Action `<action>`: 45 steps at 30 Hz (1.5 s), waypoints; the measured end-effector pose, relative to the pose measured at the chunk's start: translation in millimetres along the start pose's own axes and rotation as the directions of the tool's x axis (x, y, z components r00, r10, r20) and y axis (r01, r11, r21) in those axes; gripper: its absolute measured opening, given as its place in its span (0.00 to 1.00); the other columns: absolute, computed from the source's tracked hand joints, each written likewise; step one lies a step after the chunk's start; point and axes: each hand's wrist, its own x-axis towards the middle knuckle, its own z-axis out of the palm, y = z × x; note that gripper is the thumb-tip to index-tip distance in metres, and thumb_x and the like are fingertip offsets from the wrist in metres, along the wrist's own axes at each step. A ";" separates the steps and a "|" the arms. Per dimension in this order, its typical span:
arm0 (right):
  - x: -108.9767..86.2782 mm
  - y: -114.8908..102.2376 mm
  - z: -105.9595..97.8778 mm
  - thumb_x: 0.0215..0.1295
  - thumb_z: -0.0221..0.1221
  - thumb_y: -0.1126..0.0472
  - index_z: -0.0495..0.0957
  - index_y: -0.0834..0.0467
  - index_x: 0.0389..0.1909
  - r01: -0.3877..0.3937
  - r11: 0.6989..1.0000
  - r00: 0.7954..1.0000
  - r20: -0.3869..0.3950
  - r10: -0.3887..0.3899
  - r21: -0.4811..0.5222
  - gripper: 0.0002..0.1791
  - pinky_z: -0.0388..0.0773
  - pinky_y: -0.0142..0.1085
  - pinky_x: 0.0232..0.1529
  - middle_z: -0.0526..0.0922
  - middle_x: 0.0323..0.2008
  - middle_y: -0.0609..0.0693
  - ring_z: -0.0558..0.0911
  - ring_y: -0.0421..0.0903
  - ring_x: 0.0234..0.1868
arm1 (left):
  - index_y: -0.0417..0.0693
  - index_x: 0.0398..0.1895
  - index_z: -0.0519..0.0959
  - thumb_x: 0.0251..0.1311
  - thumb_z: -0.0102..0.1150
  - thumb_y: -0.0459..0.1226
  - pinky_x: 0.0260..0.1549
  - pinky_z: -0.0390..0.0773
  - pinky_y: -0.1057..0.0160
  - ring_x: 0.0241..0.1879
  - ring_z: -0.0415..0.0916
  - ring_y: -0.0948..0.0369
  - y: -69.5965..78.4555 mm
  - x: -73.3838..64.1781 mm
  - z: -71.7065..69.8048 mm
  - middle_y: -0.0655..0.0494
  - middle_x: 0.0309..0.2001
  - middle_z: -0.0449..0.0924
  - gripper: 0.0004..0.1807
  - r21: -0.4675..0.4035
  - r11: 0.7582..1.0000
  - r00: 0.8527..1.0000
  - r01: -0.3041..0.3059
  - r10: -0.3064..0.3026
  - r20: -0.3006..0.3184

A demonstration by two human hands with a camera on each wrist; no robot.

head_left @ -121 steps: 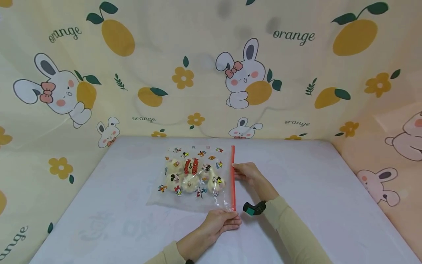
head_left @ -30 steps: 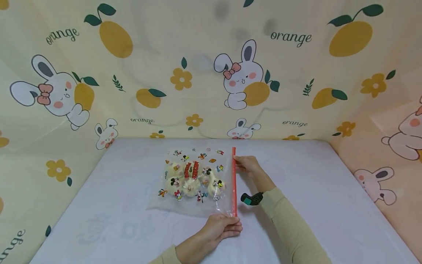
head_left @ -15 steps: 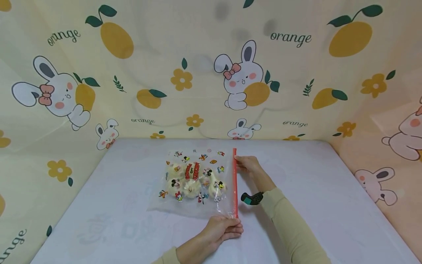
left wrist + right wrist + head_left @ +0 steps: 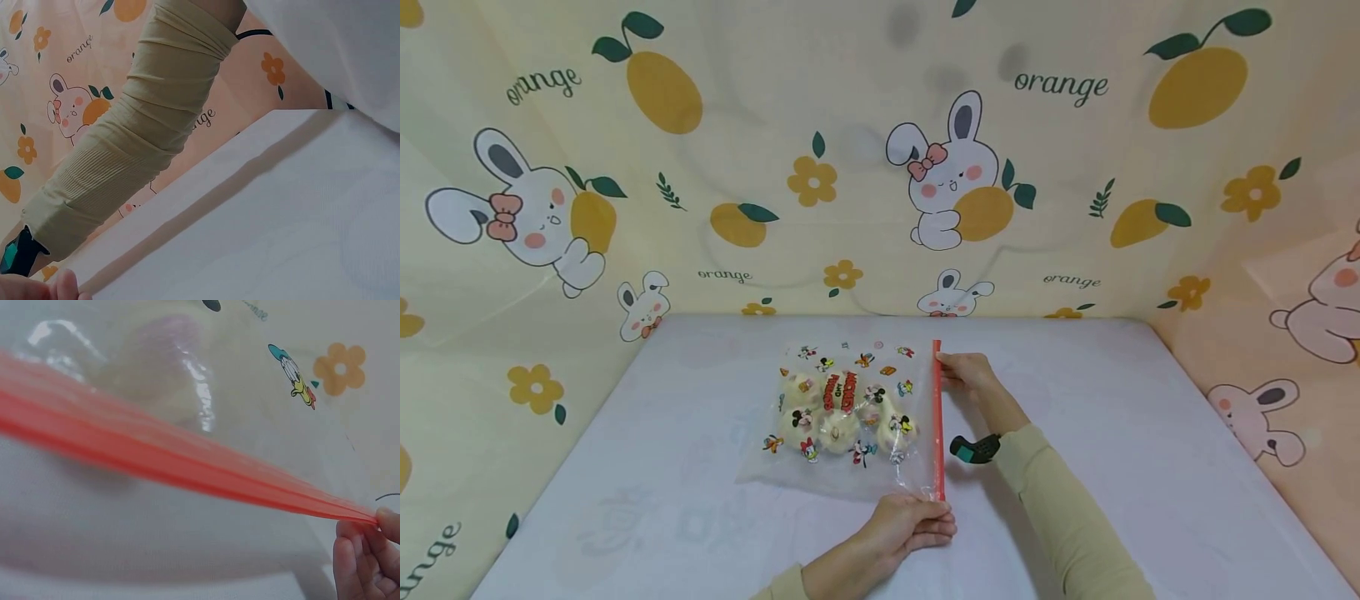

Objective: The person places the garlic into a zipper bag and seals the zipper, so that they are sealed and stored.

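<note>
A clear zip bag (image 4: 820, 475) printed with small cartoon figures lies on its side, its red zip strip (image 4: 937, 417) facing right. Several pale, round bulbs that look like garlic (image 4: 838, 431) show through the plastic. My left hand (image 4: 898, 525) pinches the near end of the strip between thumb and fingers. At the far end, my right hand (image 4: 970, 373) pinches the strip near its tip. The right wrist view shows the red strip (image 4: 187, 465) stretched taut to the pinching fingertips (image 4: 389, 525). Only part of a hand (image 4: 47, 287) appears in the left wrist view.
The bag is on a white-covered table (image 4: 647, 467). Behind and beside it hangs a cloth backdrop (image 4: 857, 100) printed with rabbits and oranges. A black wrist device (image 4: 975, 450) sits on my right wrist, below a beige sleeve (image 4: 1067, 508).
Over four seconds my right hand has slid along the red strip to its far end. The bag and my left hand have shifted slightly nearer and to the right.
</note>
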 end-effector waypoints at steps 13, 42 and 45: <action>3.6 2.9 -1.8 0.67 0.58 0.57 0.73 0.70 0.58 0.055 0.998 0.998 0.002 -0.055 0.014 0.25 0.78 0.22 0.28 0.79 0.21 0.40 0.78 0.33 0.24 | 0.28 0.43 0.79 0.62 0.57 0.32 0.40 0.86 0.64 0.27 0.82 0.68 -0.7 -0.8 0.1 0.59 0.23 0.83 0.13 0.011 1.000 1.000 0.011 -0.011 -0.008; 5.6 3.0 -4.1 0.67 0.58 0.53 0.75 0.67 0.57 0.043 0.999 0.998 -0.039 -0.043 -0.011 0.25 0.79 0.21 0.30 0.81 0.28 0.44 0.79 0.35 0.27 | 0.32 0.41 0.81 0.62 0.59 0.33 0.41 0.87 0.63 0.27 0.82 0.68 -3.0 -2.7 1.8 0.60 0.24 0.83 0.11 0.050 0.997 0.998 0.057 -0.058 0.011; 4.9 3.4 -2.4 0.67 0.58 0.52 0.75 0.65 0.57 0.037 0.999 0.997 -0.061 -0.036 0.012 0.25 0.79 0.21 0.31 0.81 0.31 0.45 0.79 0.36 0.29 | 0.32 0.41 0.81 0.62 0.59 0.34 0.42 0.86 0.63 0.28 0.82 0.68 -3.1 -1.7 1.9 0.59 0.25 0.84 0.11 0.064 0.995 0.998 0.071 -0.071 -0.001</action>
